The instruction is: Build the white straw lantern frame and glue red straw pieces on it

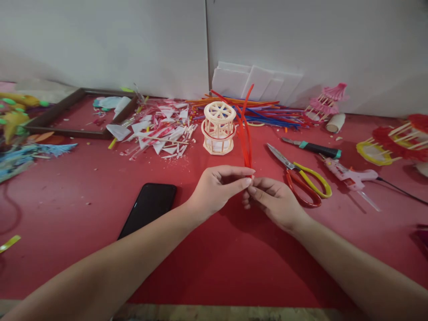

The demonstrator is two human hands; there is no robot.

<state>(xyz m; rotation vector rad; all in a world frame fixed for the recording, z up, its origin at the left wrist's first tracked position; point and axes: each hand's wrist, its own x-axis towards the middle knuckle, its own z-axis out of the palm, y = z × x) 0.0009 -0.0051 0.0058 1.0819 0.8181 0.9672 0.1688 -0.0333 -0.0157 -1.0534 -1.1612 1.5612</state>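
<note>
A few orange-red pipe cleaners [246,138] stand upright, their upper ends fanned apart and their lower ends bunched together. My left hand [219,189] pinches the bunch near its base between thumb and fingers. My right hand [277,200] is closed at the bottom ends just beside it, fingertips touching the left ones; what exactly its fingers grip is hidden. Just behind the hands stands a small cream cage-like structure [219,127] with a spoked round top and thin posts. Scissors [294,171] with one red and one yellow handle lie right of the hands.
A black phone [149,209] lies left of my left forearm. To the right are a utility knife [319,149] and a pink glue gun [351,174] with its cord. Scraps [163,125], loose pipe cleaners [274,113] and a brown frame [63,132] line the back.
</note>
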